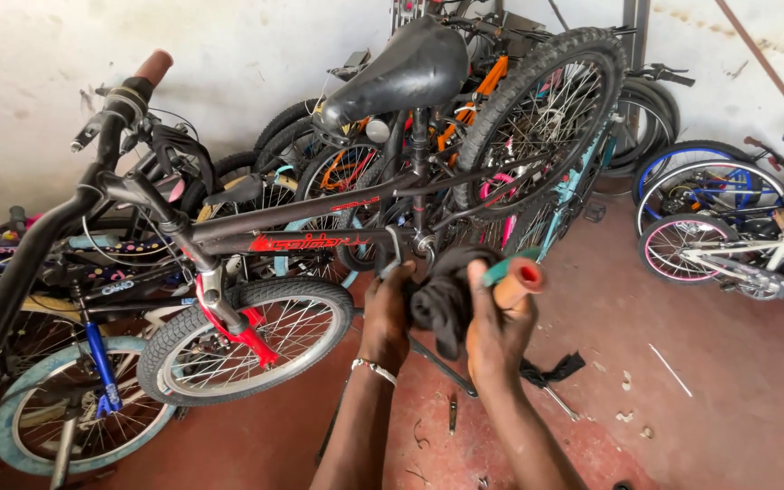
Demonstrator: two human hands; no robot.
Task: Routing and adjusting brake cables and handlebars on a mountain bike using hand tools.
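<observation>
While both hands knead a crumpled black cloth, right hand fingers clasp a tubular orange grip, left hand fingers pinch fabric.

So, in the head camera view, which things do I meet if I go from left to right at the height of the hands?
Small front wheel → left hand → black cloth → right hand holding an orange grip → pink-rimmed wheel.

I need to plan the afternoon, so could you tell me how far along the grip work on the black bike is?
Done: one handlebar end already wears a brown grip. In hand: the right hand holds a matching loose grip, while the left hand holds a black rag. Left: that grip is not yet on the bike.
</observation>
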